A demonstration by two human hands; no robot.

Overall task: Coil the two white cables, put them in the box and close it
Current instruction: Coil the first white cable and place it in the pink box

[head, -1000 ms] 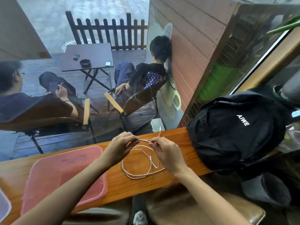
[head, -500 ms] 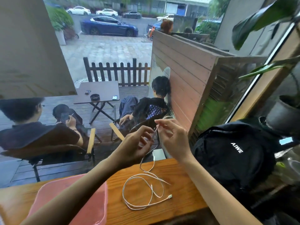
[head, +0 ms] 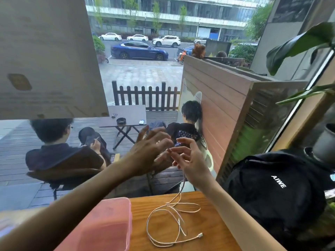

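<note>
Coiling not yet properly under way: one end of a white cable lifted above the counter, the rest lying loose.

The wooden counter (head: 208, 211) carried a black backpack (head: 275, 194) at its right end and a pink box (head: 101, 227), lid on, at its left end near the front edge. Between them the white cable (head: 168, 225) sprawled in slack loops, one strand rising off the back edge to the right hand (head: 188, 160), which pinched it between fingertips. The left hand (head: 150, 153) was spread and blurred, fingers released, grasping nothing I could make out. Next, I judge, the left must take the strand and wind it. Compared with half a second earlier, both hands were higher and the left had opened.
</note>
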